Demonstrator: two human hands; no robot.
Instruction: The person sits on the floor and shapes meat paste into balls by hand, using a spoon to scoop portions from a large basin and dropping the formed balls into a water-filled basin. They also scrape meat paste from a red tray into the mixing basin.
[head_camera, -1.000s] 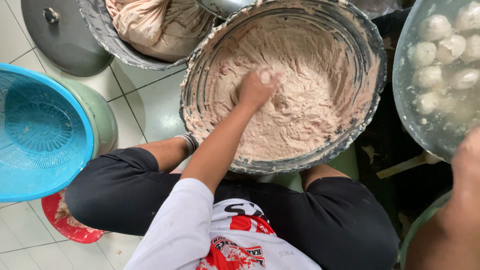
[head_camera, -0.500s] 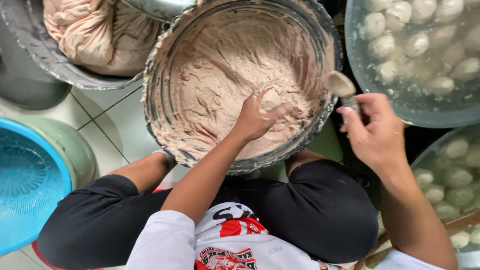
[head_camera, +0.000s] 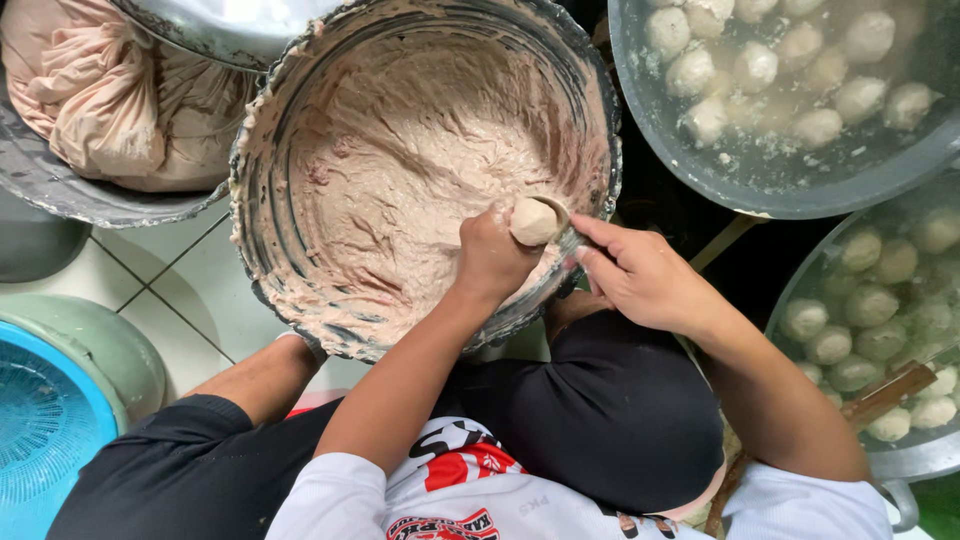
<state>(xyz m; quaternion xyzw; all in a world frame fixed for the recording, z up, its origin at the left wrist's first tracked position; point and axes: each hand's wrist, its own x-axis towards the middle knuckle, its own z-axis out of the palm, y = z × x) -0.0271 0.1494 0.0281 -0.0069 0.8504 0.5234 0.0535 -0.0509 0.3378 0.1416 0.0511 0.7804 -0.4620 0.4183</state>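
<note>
Nearest the camera are the person's white printed shirt (head_camera: 440, 495) and dark trousers (head_camera: 600, 420), knees spread over a pale tiled floor (head_camera: 200, 290) with dark grout lines. At the lower left stands a blue basket (head_camera: 45, 440) set inside a pale green tub (head_camera: 120, 340).

The left hand (head_camera: 490, 255) reaches forward over the near rim of the big metal bowl (head_camera: 260, 290), closed in a fist, and a round ball of paste (head_camera: 533, 221) bulges out of the top of the fist between thumb and forefinger. The right hand (head_camera: 640, 275) comes in from the right, fingers curled and pinching the handle of a spoon (head_camera: 560, 225), whose bowl sits right against the ball of paste. Both hands meet just above the near right edge of the bowl.

The bowl itself is thickly smeared with pinkish-grey paste (head_camera: 400, 170), heaped at the sides and scooped low in the middle.

Farther off, at the upper left, a second bowl holds a bunched beige cloth (head_camera: 110, 100). At the upper right a grey pot (head_camera: 700, 170) holds pale balls (head_camera: 780, 70) in cloudy water, and at the right edge another pot (head_camera: 900, 460) holds more of them
</note>
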